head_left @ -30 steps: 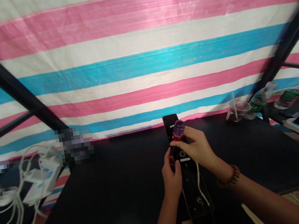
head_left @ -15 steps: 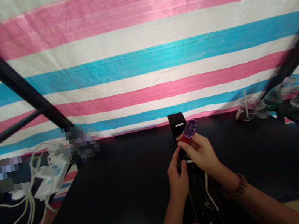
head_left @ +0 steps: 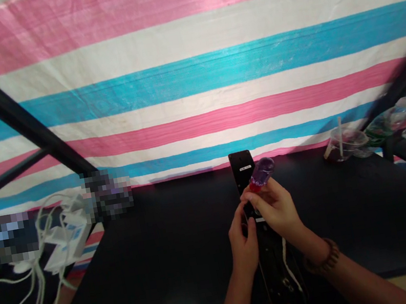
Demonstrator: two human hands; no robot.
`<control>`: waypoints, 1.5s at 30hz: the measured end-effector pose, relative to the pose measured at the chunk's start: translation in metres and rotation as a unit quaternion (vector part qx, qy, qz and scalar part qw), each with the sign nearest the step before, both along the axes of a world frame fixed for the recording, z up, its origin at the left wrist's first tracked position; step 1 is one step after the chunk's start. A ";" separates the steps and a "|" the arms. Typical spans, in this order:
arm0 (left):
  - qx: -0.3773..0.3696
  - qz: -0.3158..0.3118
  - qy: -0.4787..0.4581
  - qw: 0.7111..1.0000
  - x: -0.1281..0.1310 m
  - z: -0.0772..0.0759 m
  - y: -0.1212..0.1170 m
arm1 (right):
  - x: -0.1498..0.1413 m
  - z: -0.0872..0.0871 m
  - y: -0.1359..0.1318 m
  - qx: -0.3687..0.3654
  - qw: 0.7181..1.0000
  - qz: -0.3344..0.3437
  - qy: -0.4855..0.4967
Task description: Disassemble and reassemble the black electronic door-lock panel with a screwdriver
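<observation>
A long, narrow black device (head_left: pixel 272 257) lies lengthwise on a black table (head_left: pixel 165 251), its far end close to a sheet (head_left: pixel 191 79) striped pink, white and blue, its near end at the table's front edge. The person's left hand (head_left: pixel 243 241) is at the device's left edge, thumb and index finger curved with a gap between them, the thumb's tip at the device's face; whether the hand grips it cannot be told. Over the device's upper half, the right hand (head_left: pixel 278 209) pinches a tool (head_left: pixel 262 170) between thumb and index finger near its red collar; the tool's see-through purple handle tilts up and to the right, and its tip is hidden. How the remaining fingers sit cannot be told. A beaded bracelet (head_left: pixel 327 255) circles the right wrist, to the device's right. A pale cord (head_left: pixel 289 267) runs along the device's lower right part. Well to the right of the device stands a clear cup (head_left: pixel 348 140) with a straw (head_left: pixel 340 134); well to its left are white adapters (head_left: pixel 68 242) and tangled white cables (head_left: pixel 40 283)
</observation>
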State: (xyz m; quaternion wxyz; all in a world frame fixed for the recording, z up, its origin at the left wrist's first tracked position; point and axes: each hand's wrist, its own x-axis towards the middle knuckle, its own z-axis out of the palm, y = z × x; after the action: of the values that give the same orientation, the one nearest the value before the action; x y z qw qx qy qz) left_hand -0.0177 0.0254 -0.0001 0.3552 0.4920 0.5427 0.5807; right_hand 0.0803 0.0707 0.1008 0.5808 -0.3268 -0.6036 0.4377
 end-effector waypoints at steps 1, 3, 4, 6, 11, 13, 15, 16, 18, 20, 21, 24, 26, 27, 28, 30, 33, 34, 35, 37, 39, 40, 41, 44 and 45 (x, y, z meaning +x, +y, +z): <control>-0.002 0.001 0.001 1.000 0.000 0.001 0.000 | 0.000 0.001 0.000 -0.002 1.000 -0.003 0.000; -0.001 -0.003 0.008 1.000 0.000 0.002 -0.001 | 0.001 0.004 -0.001 0.016 1.000 0.006 -0.024; 0.001 -0.006 0.011 1.000 0.000 0.003 -0.001 | 0.002 0.005 -0.001 0.036 0.998 0.010 -0.041; 0.005 -0.013 0.010 1.000 -0.001 0.003 -0.001 | 0.004 0.005 -0.002 0.070 0.995 0.014 -0.071; 0.009 -0.016 -0.010 1.000 -0.001 0.000 0.000 | -0.001 -0.012 -0.001 0.055 0.997 -0.019 -0.043; 0.010 -0.014 -0.012 1.000 0.000 -0.002 0.000 | -0.003 -0.015 0.000 0.065 0.996 -0.038 -0.047; 0.009 -0.011 -0.013 1.000 0.000 -0.002 0.000 | -0.003 -0.010 -0.001 0.100 0.991 -0.043 -0.072; 0.008 -0.010 -0.014 1.000 0.000 -0.001 -0.001 | -0.002 -0.007 -0.001 0.122 0.988 -0.045 -0.087; 0.005 -0.008 -0.017 1.000 0.000 -0.001 -0.001 | 0.001 0.001 -0.002 0.157 0.979 -0.054 -0.117; 0.000 -0.009 -0.021 1.000 0.000 -0.001 -0.001 | 0.003 0.004 -0.003 0.170 0.973 -0.062 -0.142; -0.001 -0.009 -0.023 1.000 0.000 -0.001 -0.002 | 0.004 0.003 -0.004 0.169 0.972 -0.064 -0.147; 0.001 -0.010 -0.030 1.000 0.000 -0.001 -0.001 | 0.002 -0.004 -0.007 0.158 0.975 -0.067 -0.139; 0.005 -0.010 -0.034 0.999 0.001 0.000 -0.001 | -0.002 -0.007 -0.010 0.171 0.973 -0.080 -0.134; 0.005 -0.012 -0.034 0.999 0.001 0.001 -0.001 | -0.004 -0.007 -0.011 0.183 0.969 -0.089 -0.137; 0.005 -0.014 -0.034 0.999 0.001 0.002 -0.001 | -0.007 -0.007 -0.012 0.194 0.966 -0.098 -0.141; 0.005 -0.016 -0.030 0.999 0.001 0.004 -0.001 | -0.011 -0.004 -0.013 0.205 0.961 -0.116 -0.146; 0.004 -0.019 -0.021 1.000 0.000 0.006 -0.001 | -0.015 0.001 -0.012 0.181 0.967 -0.119 -0.137; 0.005 -0.019 -0.019 1.000 0.000 0.006 0.000 | -0.014 0.002 -0.012 0.166 0.970 -0.119 -0.131; 0.006 -0.017 -0.018 1.000 0.000 0.005 0.000 | -0.014 0.003 -0.011 0.151 0.973 -0.119 -0.126; 0.008 -0.009 -0.015 1.000 0.001 0.004 -0.001 | -0.011 0.003 -0.011 0.132 0.976 -0.124 -0.119; 0.008 0.000 -0.010 1.000 0.001 0.003 -0.001 | -0.007 0.004 -0.011 0.138 0.976 -0.112 -0.123; 0.008 0.004 -0.006 1.000 0.001 0.002 -0.001 | -0.005 0.004 -0.011 0.147 0.976 -0.097 -0.130; 0.009 0.008 0.000 1.000 0.001 0.002 -0.001 | -0.003 0.004 -0.011 0.156 0.975 -0.080 -0.140; 0.021 0.036 0.031 0.999 -0.003 0.006 0.004 | 0.004 0.006 -0.012 0.178 0.969 -0.057 -0.161; 0.024 0.048 0.046 0.997 -0.005 0.008 0.006 | 0.006 0.006 -0.012 0.179 0.969 -0.061 -0.162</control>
State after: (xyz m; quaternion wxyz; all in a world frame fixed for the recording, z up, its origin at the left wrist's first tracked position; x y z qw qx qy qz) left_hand -0.0229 0.0313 0.0080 0.2896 0.5000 0.5672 0.5869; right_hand 0.0867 0.0584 0.1067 0.5499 -0.3199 -0.7371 0.2278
